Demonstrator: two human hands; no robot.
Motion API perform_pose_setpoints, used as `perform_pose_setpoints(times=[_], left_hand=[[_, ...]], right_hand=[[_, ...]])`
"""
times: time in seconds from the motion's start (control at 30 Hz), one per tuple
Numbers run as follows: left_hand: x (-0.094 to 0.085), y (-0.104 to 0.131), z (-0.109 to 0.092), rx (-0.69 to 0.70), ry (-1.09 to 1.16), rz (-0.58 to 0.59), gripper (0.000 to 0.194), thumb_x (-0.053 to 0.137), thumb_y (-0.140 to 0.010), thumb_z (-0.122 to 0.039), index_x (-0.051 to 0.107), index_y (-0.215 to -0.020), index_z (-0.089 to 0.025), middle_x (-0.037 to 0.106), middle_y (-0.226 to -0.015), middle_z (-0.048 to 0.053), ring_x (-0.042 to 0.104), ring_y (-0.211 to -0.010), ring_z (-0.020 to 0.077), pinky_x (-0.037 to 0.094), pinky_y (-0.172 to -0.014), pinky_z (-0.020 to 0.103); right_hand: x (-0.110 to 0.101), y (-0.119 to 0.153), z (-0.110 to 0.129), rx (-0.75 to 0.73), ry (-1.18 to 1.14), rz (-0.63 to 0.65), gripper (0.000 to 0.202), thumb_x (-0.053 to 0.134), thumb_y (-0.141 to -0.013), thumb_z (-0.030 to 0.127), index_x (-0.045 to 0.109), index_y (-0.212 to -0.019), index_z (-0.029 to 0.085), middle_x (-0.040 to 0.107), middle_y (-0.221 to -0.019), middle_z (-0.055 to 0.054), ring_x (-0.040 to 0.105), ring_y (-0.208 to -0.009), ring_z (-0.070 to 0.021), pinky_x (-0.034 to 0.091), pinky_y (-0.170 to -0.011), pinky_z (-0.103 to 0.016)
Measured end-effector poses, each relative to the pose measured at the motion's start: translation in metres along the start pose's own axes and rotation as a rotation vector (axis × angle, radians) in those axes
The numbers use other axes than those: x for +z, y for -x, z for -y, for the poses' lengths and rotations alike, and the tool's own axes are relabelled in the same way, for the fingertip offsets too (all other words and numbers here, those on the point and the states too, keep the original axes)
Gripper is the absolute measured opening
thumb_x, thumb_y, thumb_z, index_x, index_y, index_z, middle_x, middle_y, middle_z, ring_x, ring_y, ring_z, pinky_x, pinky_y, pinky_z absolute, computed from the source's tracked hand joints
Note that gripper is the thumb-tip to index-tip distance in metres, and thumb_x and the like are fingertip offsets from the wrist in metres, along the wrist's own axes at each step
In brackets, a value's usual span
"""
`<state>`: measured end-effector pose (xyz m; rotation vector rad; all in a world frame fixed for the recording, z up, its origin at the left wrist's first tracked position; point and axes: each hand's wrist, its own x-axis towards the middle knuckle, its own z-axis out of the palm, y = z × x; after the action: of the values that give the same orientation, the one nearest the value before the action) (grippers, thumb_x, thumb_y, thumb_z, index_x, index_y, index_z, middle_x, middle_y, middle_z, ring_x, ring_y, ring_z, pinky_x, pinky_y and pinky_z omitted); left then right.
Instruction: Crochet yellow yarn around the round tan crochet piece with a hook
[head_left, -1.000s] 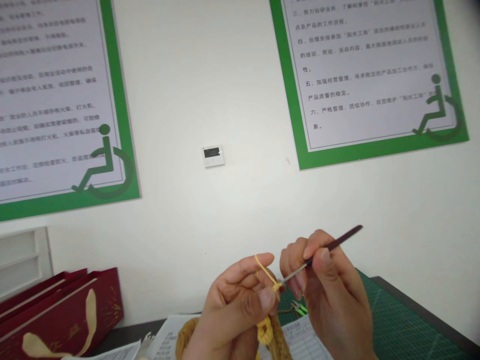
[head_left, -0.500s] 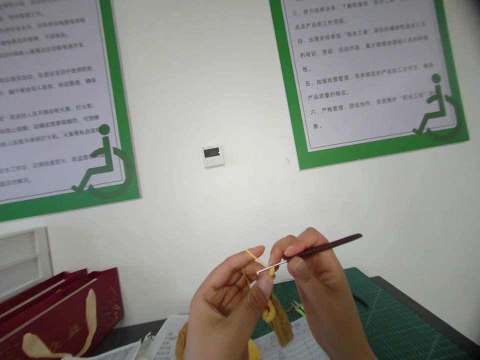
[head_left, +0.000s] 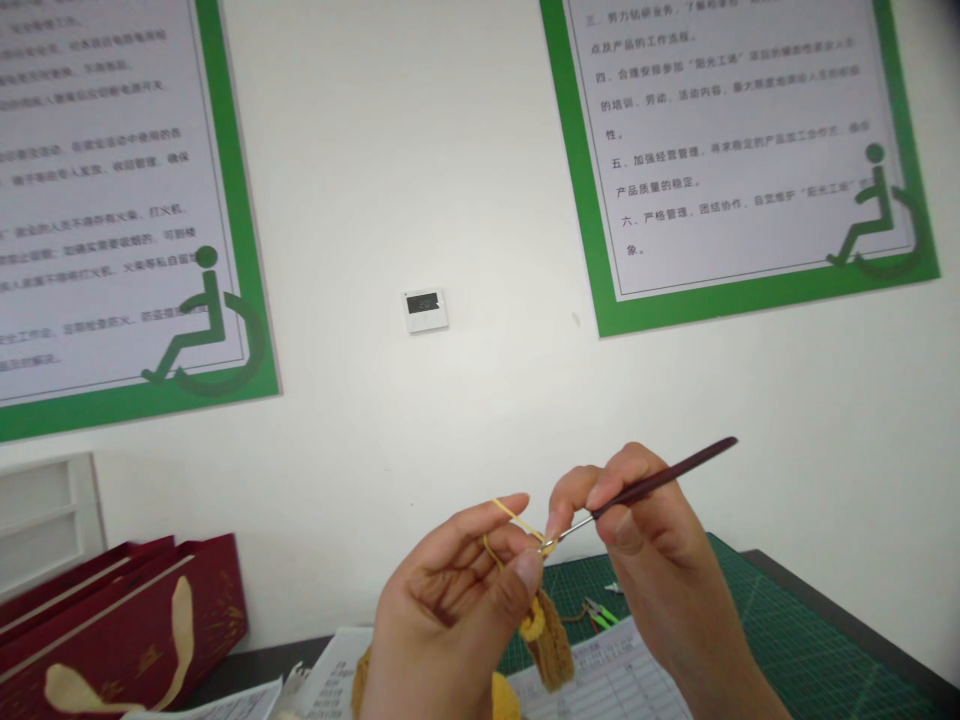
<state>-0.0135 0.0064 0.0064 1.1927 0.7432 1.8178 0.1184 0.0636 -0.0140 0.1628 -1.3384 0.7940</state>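
Since half a second ago the slim dark-red crochet hook with a silver metal shaft (head_left: 645, 482) has tilted up at its tail end, and its tip, which then lay nearly level and reached over the left fingers, has drawn back to the point where the thumb and forefinger of the left hand (head_left: 450, 610) meet; a second ago the hook slanted much as now but both hands sat further right. Right hand (head_left: 645, 540) is closed around the hook handle, pinching it between thumb and forefinger. Left hand is closed too, pinching the small mustard-yellow crocheted piece (head_left: 546, 640), which hangs just below the thumb, while thin yellow yarn (head_left: 508, 512) runs taut over its raised forefinger to the hook tip. As a judgement, the work looks part done: a short knitted length already hangs finished, and a stitch seems in the making at the tip. Below lie a green cutting mat (head_left: 780, 650) and a printed paper sheet (head_left: 622, 685).
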Motion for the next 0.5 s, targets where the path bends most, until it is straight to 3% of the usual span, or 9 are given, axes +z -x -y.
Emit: perform_pose_setpoints(times=[0.5], left_hand=[[-0.002, 0.0, 0.0, -0.025, 0.009, -0.026, 0.027, 0.095, -0.062, -0.019, 0.086, -0.087, -0.018, 0.074, -0.066, 0.003, 0.064, -0.064, 0.0131, 0.051, -0.062, 0.021]], right_hand=[[-0.008, 0.003, 0.015, -0.222, 0.374, 0.12, 0.009, 0.059, -0.102, 0.024, 0.065, -0.107, 0.028, 0.076, -0.09, -0.004, 0.072, -0.085, -0.0213, 0.056, -0.076, -0.039]])
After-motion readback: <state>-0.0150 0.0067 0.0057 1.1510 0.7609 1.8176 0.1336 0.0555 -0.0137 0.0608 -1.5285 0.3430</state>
